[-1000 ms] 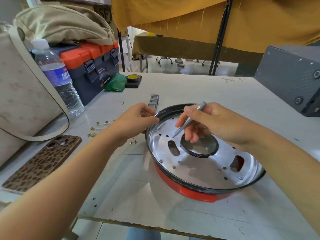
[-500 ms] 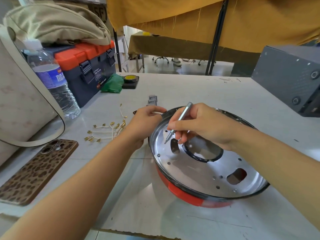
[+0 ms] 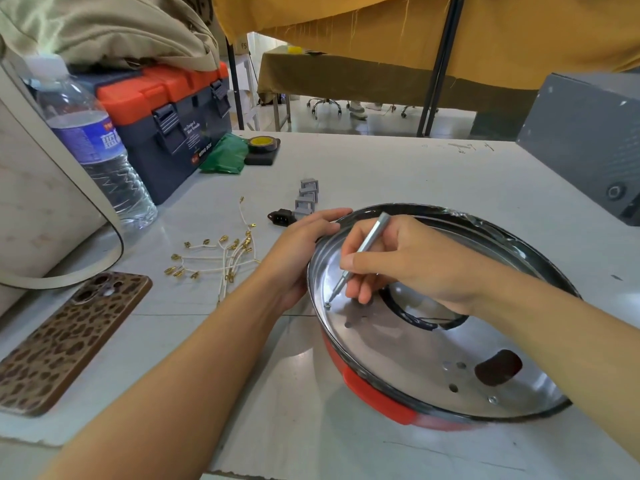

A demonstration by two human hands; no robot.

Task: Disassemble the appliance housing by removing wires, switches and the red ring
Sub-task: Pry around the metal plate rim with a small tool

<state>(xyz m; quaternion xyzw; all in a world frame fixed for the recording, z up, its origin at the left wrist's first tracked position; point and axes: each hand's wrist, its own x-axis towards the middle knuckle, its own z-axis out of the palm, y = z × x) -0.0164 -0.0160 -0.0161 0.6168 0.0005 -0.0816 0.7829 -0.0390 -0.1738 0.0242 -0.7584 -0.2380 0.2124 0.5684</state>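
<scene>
Both hands are working: the left hand (image 3: 304, 247) is gripping the housing (image 3: 433, 358) rim on the table (image 3: 381, 168), the right hand (image 3: 408, 261) is pinching a screwdriver (image 3: 360, 254) on a screw (image 3: 327, 305) (keep it upright, pressing firmly so it isn't slipping).

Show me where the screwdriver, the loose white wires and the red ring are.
screwdriver (image 3: 363, 249): head view, on the silver shaft above the fingers.
loose white wires (image 3: 221, 259): head view, on the bundle's middle, on the table.
red ring (image 3: 377, 398): head view, on the red band under the housing's near edge.
</scene>
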